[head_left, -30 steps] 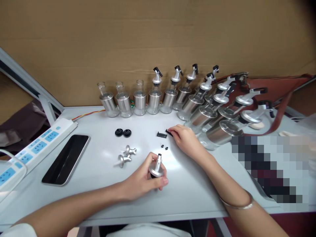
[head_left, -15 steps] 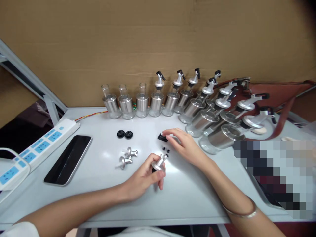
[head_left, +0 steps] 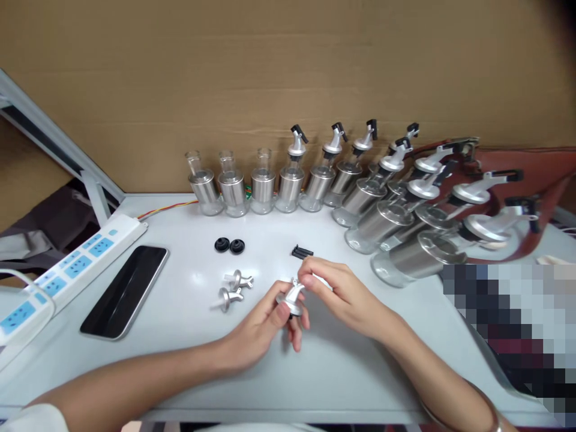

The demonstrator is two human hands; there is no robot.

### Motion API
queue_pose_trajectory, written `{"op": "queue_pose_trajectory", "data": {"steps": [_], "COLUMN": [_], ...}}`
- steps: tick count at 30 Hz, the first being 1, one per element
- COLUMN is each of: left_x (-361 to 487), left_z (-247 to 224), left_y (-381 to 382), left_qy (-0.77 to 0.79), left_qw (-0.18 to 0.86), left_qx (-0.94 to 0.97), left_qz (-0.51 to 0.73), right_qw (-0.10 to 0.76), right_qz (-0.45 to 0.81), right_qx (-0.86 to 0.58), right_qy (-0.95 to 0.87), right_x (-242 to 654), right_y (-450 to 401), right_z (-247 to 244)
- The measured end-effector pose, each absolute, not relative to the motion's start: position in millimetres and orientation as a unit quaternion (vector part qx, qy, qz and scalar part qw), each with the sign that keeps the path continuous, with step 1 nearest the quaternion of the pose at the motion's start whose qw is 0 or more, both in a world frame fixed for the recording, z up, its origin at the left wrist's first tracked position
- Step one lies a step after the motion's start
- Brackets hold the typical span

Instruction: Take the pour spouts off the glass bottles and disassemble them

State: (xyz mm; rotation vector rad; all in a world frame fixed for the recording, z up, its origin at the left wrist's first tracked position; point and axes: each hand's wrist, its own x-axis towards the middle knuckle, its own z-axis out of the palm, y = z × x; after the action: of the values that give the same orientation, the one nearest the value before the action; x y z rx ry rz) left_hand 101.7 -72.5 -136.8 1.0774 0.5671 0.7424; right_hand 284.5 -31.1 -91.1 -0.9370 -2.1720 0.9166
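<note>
A silver pourer top (head_left: 294,297) is held between the thumb and fingers of my left hand (head_left: 269,318), its spout pointing up and to the right. My right hand (head_left: 335,291) has thumb and forefinger pinched together at the spout's tip; whatever lies between them is too small to make out. Just beyond my right fingers lie several thin black pieces (head_left: 302,252). To the left, two more silver spouts (head_left: 231,299) rest on the table, and behind them sit two round black stoppers (head_left: 237,246).
Three open glass bottles (head_left: 233,192) stand at the back, beside several bottles with pourers (head_left: 391,222) reaching to the right. A phone (head_left: 126,292) and a white power strip (head_left: 74,270) lie left. A brown bag (head_left: 540,174) is behind the bottles.
My right hand has moved from the thin black pieces toward me, to the spout in my left hand. The view has shifted slightly.
</note>
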Motion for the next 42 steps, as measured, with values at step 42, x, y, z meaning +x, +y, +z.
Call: {"op": "queue_pose_trajectory", "data": {"steps": [42], "left_x": [101], "left_z": [-135], "left_y": [-74], "left_qy": [0.327], "left_qw": [0.721], "left_qx": [0.502], "left_qz": [0.347], "right_qw": [0.520], "right_qz": [0.268], "right_qx": [-0.446], "right_qy": [-0.678], "right_x": [317], "right_y": [-16], "right_z": [-88]}}
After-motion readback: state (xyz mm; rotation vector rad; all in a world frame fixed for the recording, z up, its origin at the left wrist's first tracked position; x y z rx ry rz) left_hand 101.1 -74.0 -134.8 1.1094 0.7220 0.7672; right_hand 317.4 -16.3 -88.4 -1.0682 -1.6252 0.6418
